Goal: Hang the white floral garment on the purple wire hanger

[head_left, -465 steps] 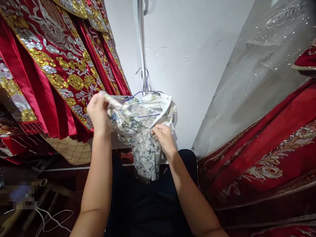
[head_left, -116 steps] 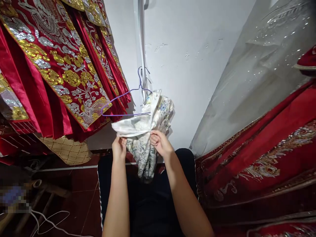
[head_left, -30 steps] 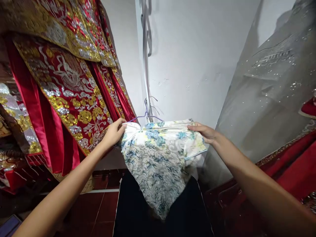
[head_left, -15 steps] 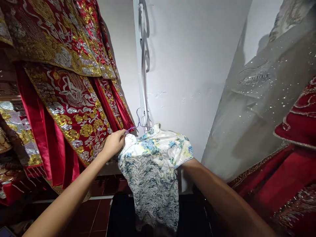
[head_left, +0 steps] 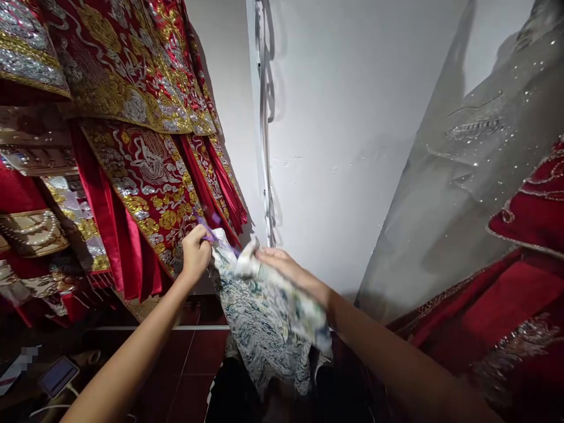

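A short-sleeved patterned blouse [head_left: 259,311], pale with blue-grey swirls, hangs in front of me between my hands. My left hand [head_left: 197,249] is closed round a thin purple clothes hanger [head_left: 207,232] at the blouse's left shoulder. Part of the hanger runs inside the neckline and is hidden by cloth. At the white collar, my right hand [head_left: 282,261] has its fingers pressed together on the fabric. The sleeve and shoulder on that side are bunched and smeared by motion below my right wrist.
Red gowns with gold and silver embroidery [head_left: 154,164] hang at the left. A sheer grey sparkly dress [head_left: 440,176] and a red garment [head_left: 529,217] hang at the right. A metal wall rail [head_left: 265,147] runs upright ahead. A phone [head_left: 59,376] with a cable lies lower left.
My right hand, hidden by the blouse before, now shows at the collar. My left hand has moved slightly left and down with the hanger, whose hook has swung leftward. The blouse is now bunched and tilted.
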### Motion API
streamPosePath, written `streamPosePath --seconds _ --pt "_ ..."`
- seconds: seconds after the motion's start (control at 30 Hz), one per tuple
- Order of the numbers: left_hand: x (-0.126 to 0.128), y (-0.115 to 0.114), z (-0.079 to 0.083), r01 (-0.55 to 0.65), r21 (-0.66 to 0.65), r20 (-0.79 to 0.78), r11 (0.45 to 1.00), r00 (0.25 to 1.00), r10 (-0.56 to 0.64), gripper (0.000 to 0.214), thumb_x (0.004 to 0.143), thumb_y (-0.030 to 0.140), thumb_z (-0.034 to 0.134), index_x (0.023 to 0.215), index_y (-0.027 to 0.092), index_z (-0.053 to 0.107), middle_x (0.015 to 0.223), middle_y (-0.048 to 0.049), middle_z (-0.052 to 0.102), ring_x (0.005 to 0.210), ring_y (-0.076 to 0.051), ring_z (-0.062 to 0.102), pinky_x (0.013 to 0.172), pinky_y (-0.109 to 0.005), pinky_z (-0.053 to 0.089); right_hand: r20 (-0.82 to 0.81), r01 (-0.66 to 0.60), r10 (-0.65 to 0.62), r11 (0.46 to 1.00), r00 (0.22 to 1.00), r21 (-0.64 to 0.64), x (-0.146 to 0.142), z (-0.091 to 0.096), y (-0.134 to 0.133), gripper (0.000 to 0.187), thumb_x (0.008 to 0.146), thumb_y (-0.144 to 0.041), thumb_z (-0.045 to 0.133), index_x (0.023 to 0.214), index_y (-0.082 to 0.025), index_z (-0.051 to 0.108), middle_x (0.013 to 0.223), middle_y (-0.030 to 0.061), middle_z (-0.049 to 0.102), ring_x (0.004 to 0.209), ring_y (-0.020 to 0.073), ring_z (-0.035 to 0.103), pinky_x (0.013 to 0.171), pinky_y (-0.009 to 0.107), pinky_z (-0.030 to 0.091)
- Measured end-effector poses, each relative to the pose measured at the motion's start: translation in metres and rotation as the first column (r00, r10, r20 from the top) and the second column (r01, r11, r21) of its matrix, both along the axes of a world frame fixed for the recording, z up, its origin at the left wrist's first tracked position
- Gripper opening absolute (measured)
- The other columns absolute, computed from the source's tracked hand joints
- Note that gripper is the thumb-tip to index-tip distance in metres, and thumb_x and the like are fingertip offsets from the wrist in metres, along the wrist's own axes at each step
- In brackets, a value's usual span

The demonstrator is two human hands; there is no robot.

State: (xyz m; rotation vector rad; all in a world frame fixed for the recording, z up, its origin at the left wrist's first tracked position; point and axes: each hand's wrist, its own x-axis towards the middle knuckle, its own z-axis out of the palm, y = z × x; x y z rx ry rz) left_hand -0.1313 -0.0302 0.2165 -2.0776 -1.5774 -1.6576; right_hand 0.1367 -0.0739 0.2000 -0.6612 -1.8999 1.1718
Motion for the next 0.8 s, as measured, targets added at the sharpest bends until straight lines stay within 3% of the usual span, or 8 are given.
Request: streamPosePath --seconds 0.1,0.17,0.33,0.43,0.53,0.63,0.73,0.8 --pt "0.017 -0.034 -0.016 0.035 -0.006 0.074 0.999 0.997 -0.035 0.010 0.071 0.018 0.041 0.063 0.023 0.042 0.067 -0.0032 0.052 0.068 -0.019 0.052 0.067 -0.031 0.045 -0.101 -0.214 0.192 0.932 0.976 -0.294 -0.022 -0.025 -0.028 0.041 0.090 -0.058 0.057 0.093 -0.019 0.070 0.080 0.0033 0.068 0.071 0.0172 0.062 0.065 0.030 0.049" --pt "0.034 -0.059 -0.016 0.127 0.004 0.175 0.992 0.977 -0.126 0.010 0.070 0.018 0.041 0.061 0.022 0.040 0.065 -0.0026 0.050 0.065 -0.017 0.050 0.064 -0.030 0.044 -0.083 -0.249 0.234 0.920 0.969 -0.304 -0.023 -0.034 -0.051 0.039 0.089 -0.056 0.060 0.095 -0.019 0.071 0.084 0.0035 0.068 0.076 0.0162 0.061 0.071 0.029 0.048" --pt "0.084 -0.111 0.012 0.502 -0.007 0.420 0.865 0.787 -0.453 0.012 0.064 0.014 0.043 0.063 0.021 0.033 0.066 -0.0019 0.049 0.060 -0.014 0.049 0.056 -0.026 0.042 0.069 0.152 -0.153 0.988 0.986 0.030 0.006 -0.027 -0.080 0.049 0.090 -0.050 0.061 0.132 -0.026 0.055 0.129 0.0085 0.058 0.112 0.0220 0.056 0.100 0.039 0.045" --pt "0.104 -0.128 0.032 0.609 -0.063 0.489 0.791 0.710 -0.507 0.019 0.068 0.013 0.044 0.069 0.021 0.027 0.073 -0.0017 0.050 0.063 -0.013 0.053 0.057 -0.026 0.045 0.071 0.269 -0.297 0.926 0.952 0.265 0.022 -0.021 -0.089 0.046 0.090 -0.047 0.061 0.130 -0.025 0.053 0.133 0.0102 0.053 0.122 0.0252 0.051 0.102 0.040 0.044" --pt "0.115 -0.141 0.043 0.626 -0.165 0.507 0.762 0.717 -0.479 0.024 0.076 0.013 0.047 0.073 0.022 0.024 0.080 -0.0020 0.052 0.073 -0.013 0.059 0.067 -0.029 0.050 -0.048 0.496 -0.507 0.814 0.861 0.302 0.037 -0.017 -0.108 0.043 0.087 -0.048 0.064 0.121 -0.023 0.054 0.123 0.0114 0.055 0.107 0.0242 0.058 0.087 0.036 0.050" --pt "0.124 -0.155 0.043 0.707 -0.206 0.609 0.676 0.633 -0.477 0.026 0.080 0.016 0.050 0.073 0.021 0.025 0.088 -0.0035 0.059 0.085 -0.017 0.065 0.080 -0.037 0.054 -0.062 0.583 -0.582 0.793 0.811 0.177 0.057 -0.009 -0.127 0.045 0.087 -0.054 0.062 0.119 -0.023 0.056 0.114 0.0107 0.059 0.092 0.0226 0.061 0.075 0.033 0.051" --pt "0.134 -0.165 0.032 0.841 -0.182 0.762 0.510 0.448 -0.467 0.022 0.075 0.013 0.055 0.072 0.020 0.035 0.102 -0.0066 0.067 0.101 -0.021 0.068 0.094 -0.044 0.054 0.093 0.283 -0.272 0.950 0.958 -0.131 0.073 -0.003 -0.136 0.044 0.085 -0.061 0.061 0.103 -0.021 0.064 0.093 0.0079 0.067 0.080 0.0228 0.064 0.066 0.032 0.050" --pt "0.134 -0.163 0.021 0.910 -0.156 0.842 0.385 0.326 -0.430 0.016 0.071 0.011 0.058 0.076 0.019 0.045 0.112 -0.0080 0.069 0.111 -0.024 0.067 0.102 -0.045 0.050 0.061 0.155 -0.143 0.929 0.988 -0.335 0.080 -0.003 -0.136 0.043 0.081 -0.060 0.067 0.096 -0.020 0.065 0.085 0.0066 0.069 0.074 0.0227 0.065 0.063 0.032 0.050"
